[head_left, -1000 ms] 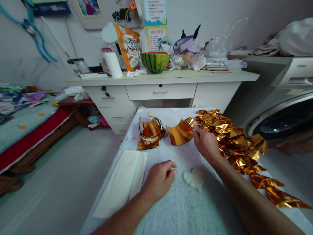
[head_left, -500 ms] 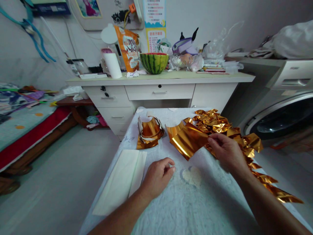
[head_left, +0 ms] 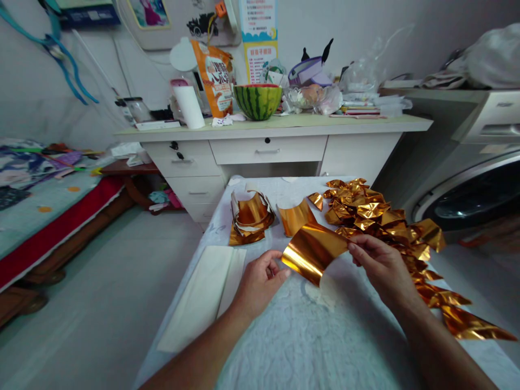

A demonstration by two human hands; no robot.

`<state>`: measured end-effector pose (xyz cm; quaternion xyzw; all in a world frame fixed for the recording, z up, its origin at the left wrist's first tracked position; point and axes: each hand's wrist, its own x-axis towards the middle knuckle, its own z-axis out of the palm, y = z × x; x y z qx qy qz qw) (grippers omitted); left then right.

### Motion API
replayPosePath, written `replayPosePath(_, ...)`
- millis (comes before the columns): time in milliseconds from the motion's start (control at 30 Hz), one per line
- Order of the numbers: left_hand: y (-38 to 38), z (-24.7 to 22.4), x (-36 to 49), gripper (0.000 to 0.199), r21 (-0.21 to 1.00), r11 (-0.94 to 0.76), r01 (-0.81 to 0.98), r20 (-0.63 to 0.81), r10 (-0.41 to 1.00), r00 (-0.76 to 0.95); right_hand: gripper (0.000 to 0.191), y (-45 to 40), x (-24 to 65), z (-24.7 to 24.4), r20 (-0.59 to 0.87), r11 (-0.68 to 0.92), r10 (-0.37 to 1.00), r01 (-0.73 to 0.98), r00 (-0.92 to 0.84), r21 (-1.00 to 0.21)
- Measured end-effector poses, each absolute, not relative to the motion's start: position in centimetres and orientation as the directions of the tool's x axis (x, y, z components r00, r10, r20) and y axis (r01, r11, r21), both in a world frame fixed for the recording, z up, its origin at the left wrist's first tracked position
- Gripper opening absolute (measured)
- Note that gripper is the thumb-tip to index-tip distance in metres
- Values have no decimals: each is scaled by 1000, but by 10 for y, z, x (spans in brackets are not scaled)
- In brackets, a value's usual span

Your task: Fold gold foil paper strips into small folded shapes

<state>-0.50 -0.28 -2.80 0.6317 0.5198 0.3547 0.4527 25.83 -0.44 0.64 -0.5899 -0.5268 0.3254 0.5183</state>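
My right hand (head_left: 384, 265) pinches the right corner of a shiny gold foil sheet (head_left: 314, 249), which hangs curved above the table. At the sheet's left corner is my left hand (head_left: 260, 281), thumb and fingers apart; whether a fingertip touches the foil I cannot tell. A second curved gold foil sheet (head_left: 294, 218) lies just behind. Farther left stands a stack of curled gold sheets with white edges (head_left: 251, 212). Folded gold foil pieces (head_left: 365, 208) are heaped along the right side of the table.
Folded white paper (head_left: 195, 298) lies on the left of the cloth-covered table (head_left: 284, 346). Behind it, a white desk (head_left: 268, 130) holds a cut watermelon (head_left: 258, 102), an orange pouch (head_left: 215, 81) and a paper roll (head_left: 189, 105). A washing machine (head_left: 483, 162) is at right, a bed (head_left: 52, 206) at left.
My right hand has drawn one foil sheet toward me, away from the sheet behind it. My left hand has moved slightly up and left, its thumb and fingers spreading near the foil's left corner.
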Motion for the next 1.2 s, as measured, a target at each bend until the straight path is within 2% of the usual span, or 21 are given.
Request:
replayPosePath(433,-1,-16,-5,21,984,28,177,-60,982,179,23,-8,261,7,142,104,970,191,197,-976)
replayPosePath(533,-1,-14,-5,22,990,105,90,-117,984,133,21,-9,260,8,122,112,974,59,193,-992)
replayPosePath(633,-1,-13,-5,26,978,206,-35,-200,972,125,18,-9,260,8,34,50,989,-111,142,-993)
replayPosePath(700,-1,-13,-5,29,963,247,-104,-233,964,128,15,-9,260,6,-6,11,995,-166,102,-986)
replayPosePath(933,2,-14,-3,34,932,253,-259,-242,967,75,16,-10,265,3,55,48,997,-136,-46,-990)
replayPosePath(1200,0,-11,-7,28,892,265,-365,-219,962,164,28,-17,264,16,55,23,931,-90,-360,-996)
